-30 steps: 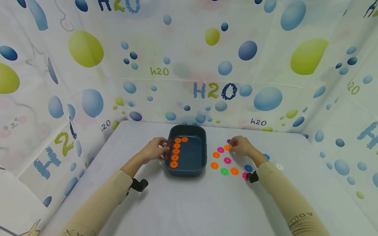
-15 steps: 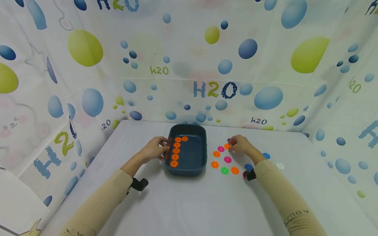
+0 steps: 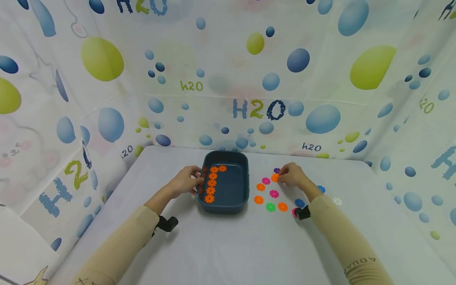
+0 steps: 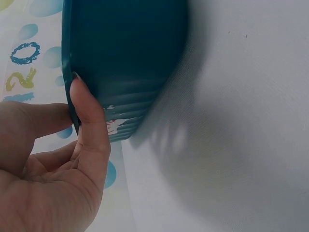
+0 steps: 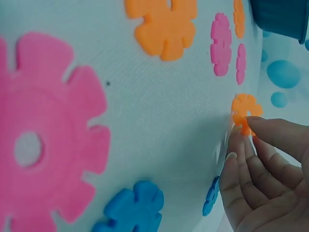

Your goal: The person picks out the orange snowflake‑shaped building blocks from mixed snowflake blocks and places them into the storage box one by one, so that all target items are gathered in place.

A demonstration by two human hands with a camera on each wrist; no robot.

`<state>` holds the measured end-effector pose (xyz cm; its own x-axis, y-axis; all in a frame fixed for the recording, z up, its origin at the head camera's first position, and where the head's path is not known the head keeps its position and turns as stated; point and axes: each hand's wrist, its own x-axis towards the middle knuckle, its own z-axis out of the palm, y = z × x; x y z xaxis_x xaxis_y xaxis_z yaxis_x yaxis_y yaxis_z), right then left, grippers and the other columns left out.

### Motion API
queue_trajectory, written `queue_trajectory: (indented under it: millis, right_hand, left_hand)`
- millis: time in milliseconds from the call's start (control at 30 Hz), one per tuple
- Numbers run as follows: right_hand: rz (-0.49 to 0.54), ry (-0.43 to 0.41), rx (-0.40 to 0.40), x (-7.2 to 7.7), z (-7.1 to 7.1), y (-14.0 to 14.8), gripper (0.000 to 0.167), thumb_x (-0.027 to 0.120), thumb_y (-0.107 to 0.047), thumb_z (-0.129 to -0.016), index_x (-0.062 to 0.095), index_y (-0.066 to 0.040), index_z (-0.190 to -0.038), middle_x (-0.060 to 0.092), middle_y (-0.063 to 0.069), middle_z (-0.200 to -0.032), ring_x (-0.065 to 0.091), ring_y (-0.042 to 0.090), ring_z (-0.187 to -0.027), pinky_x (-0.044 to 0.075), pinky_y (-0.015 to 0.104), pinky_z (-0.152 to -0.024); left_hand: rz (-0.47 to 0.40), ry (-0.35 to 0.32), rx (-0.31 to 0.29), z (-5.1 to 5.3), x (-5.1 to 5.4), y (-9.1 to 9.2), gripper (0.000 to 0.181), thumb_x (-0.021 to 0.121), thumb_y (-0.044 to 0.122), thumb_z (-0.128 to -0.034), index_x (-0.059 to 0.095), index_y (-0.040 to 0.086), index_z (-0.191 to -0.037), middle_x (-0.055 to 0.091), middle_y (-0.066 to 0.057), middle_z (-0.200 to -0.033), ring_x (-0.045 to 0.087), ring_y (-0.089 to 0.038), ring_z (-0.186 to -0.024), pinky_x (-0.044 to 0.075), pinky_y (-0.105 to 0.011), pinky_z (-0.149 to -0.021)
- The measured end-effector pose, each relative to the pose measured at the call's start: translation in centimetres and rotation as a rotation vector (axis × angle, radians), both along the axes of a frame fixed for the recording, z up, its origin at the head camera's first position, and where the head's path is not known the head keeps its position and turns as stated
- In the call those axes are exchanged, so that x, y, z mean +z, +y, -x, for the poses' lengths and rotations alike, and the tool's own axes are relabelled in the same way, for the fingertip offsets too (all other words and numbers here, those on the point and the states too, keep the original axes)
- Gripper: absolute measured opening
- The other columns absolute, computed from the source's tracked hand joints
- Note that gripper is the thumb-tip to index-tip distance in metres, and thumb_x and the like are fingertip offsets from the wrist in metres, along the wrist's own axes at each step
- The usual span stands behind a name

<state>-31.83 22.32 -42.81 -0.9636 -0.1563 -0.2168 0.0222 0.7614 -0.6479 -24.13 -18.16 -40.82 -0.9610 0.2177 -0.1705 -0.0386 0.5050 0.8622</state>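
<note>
My left hand pinches the left rim of a dark blue-green plastic basin; in the left wrist view the thumb and fingers grip its edge. Several orange flower-shaped discs lie in a line along the basin's left side, with one to the right at the far end. Right of the basin, my right hand pinches the edge of another orange flower-shaped disc, which looks raised on edge in the right wrist view. Beyond it sits a purple disc, partly hidden by the fingers.
Loose flower-shaped discs lie on the white cloth around my right arm: pink, orange, green, blue and white. A patterned curtain stands behind the table. The right wrist camera partly covers a pink disc.
My right hand has shifted slightly right with its fingers on the orange disc, and more of the purple disc shows. The left hand keeps its grip on the basin.
</note>
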Motion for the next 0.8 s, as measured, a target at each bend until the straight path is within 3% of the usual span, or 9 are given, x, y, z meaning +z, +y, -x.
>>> queue_trajectory:
  millis: [200, 533, 800]
  right_hand:
    - [0.073, 0.013, -0.008, 0.2, -0.4, 0.0, 0.02, 0.069, -0.013, -0.097, 0.066, 0.003, -0.109, 0.067, 0.015, -0.099, 0.06, 0.025, -0.086, 0.057, 0.03, -0.079]
    - [0.114, 0.048, 0.015, 1.6, -1.6, -0.1, 0.024, 0.067, -0.015, -0.099, 0.065, 0.003, -0.116, 0.068, 0.016, -0.105, 0.065, 0.026, -0.09, 0.058, 0.033, -0.085]
    - [0.213, 0.08, 0.083, 3.4, -2.4, -1.6, 0.024, 0.065, -0.013, -0.101, 0.065, 0.005, -0.116, 0.07, 0.022, -0.108, 0.068, 0.04, -0.1, 0.059, 0.042, -0.093]
  left_hand:
    - [-0.004, 0.001, -0.002, 0.2, -0.1, -0.1, 0.042, 0.055, 0.007, -0.1053, 0.044, -0.01, -0.142, 0.05, -0.014, -0.101, 0.06, -0.021, -0.077, 0.061, -0.031, -0.06]
    - [-0.01, -0.003, 0.0, 0.1, -0.2, -0.1, 0.043, 0.054, 0.007, -0.1055, 0.043, -0.011, -0.143, 0.05, -0.014, -0.102, 0.06, -0.021, -0.077, 0.061, -0.031, -0.06]
    - [0.0, 0.003, 0.007, 0.1, -0.2, -0.1, 0.039, 0.055, 0.008, -0.1054, 0.047, -0.009, -0.14, 0.05, -0.014, -0.102, 0.06, -0.022, -0.078, 0.062, -0.032, -0.061]
